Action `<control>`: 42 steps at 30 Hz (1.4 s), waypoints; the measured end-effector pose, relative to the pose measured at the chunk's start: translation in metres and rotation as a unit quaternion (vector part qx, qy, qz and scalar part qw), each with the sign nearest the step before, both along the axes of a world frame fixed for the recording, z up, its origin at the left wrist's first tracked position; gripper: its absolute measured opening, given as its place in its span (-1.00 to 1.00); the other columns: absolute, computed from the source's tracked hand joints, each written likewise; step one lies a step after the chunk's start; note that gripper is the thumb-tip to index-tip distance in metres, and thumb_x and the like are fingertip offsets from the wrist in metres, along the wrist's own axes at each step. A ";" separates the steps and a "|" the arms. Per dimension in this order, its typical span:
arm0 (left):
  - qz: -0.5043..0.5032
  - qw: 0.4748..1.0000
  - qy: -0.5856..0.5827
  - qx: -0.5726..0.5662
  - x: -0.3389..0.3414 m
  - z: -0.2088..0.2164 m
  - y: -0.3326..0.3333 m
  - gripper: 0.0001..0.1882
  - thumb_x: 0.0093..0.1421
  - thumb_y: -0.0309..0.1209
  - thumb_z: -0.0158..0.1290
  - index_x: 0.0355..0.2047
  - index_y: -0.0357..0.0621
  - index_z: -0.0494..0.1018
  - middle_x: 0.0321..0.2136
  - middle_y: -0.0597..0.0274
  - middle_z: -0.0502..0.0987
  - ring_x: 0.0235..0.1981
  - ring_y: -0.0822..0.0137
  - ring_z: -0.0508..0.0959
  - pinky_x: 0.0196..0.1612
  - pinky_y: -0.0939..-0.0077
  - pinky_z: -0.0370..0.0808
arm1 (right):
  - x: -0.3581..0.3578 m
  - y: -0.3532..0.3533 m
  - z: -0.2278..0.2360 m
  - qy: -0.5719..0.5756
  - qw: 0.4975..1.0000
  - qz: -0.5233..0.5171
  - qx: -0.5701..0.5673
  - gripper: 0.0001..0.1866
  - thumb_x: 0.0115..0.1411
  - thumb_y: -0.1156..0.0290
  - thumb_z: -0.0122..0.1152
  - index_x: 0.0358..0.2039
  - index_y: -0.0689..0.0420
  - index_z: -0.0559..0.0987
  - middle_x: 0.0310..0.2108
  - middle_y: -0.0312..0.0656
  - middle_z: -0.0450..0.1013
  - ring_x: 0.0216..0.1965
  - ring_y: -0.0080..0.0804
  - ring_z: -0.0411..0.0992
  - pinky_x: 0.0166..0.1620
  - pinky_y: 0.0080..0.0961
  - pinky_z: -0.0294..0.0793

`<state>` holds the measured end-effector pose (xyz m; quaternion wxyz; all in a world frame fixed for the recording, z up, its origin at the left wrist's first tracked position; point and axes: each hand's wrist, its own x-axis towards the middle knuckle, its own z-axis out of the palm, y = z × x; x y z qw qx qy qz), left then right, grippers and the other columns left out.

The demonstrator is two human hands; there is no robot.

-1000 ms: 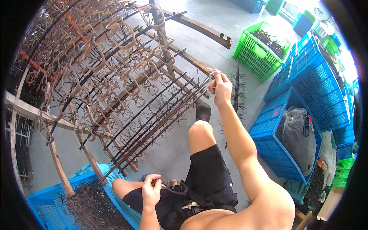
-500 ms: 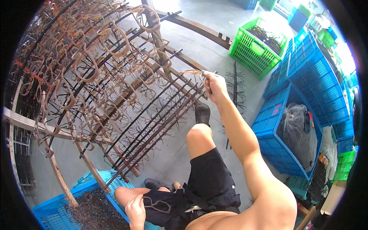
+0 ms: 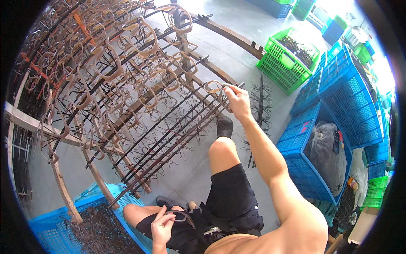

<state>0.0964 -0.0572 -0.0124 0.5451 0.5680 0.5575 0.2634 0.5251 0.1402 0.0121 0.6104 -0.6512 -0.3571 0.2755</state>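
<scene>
My right hand reaches out to the far end of the nearest dark rods. Its fingers are closed on a tan eyeglass frame, which lies by the rod tips. Low over my lap, my left hand pinches a second, brownish eyeglass frame, its rim sticking out to the right. Many similar eyeglass frames hang in rows on the rack to the left. The near rods carry thin wire prongs with no frames on them.
A blue basket of dark wiry pieces stands at lower left. On the right are a green crate and stacked blue crates, one holding a clear plastic bag. Another pronged rod lies on the grey floor.
My left hand has come up and to the right with its frame, fingers more stretched. The frame at my right hand has turned and sits closer to the rods. The view has shifted slightly.
</scene>
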 end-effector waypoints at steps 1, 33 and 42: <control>-0.013 0.998 0.035 -0.052 0.000 0.001 -0.001 -0.87 -0.02 -0.71 0.04 -0.42 -0.40 0.53 -0.04 -0.22 0.39 -0.21 0.33 0.54 -0.18 0.59 0.48 | 0.004 0.001 -0.003 -0.022 1.000 0.004 0.005 -0.74 0.13 0.36 0.09 -0.25 0.23 0.57 -0.62 -0.42 0.38 -0.61 -0.71 0.23 -0.53 -0.66 0.26; 0.239 0.770 -0.589 -0.061 0.011 0.033 -0.008 -0.89 0.15 -0.64 -0.06 -0.33 -0.21 0.39 -0.22 0.00 0.48 -0.30 0.22 0.56 -0.27 0.42 0.55 | -0.238 -0.177 -0.011 -0.168 0.965 0.181 0.088 -0.30 0.12 0.34 0.05 0.22 0.26 0.02 0.17 -0.04 0.07 0.18 -0.17 0.04 0.18 -0.32 0.01; 0.161 0.960 -0.219 0.073 -0.062 0.031 0.013 -0.73 0.16 -0.42 0.01 -0.14 -0.25 0.34 -0.25 0.14 0.48 -0.24 0.38 0.51 -0.14 0.48 0.46 | -0.204 -0.149 0.022 -0.070 0.788 0.611 0.024 -0.69 -0.16 0.70 0.11 -0.31 0.26 0.51 -0.68 -0.28 0.34 -0.68 -0.46 0.29 -0.58 -0.54 0.26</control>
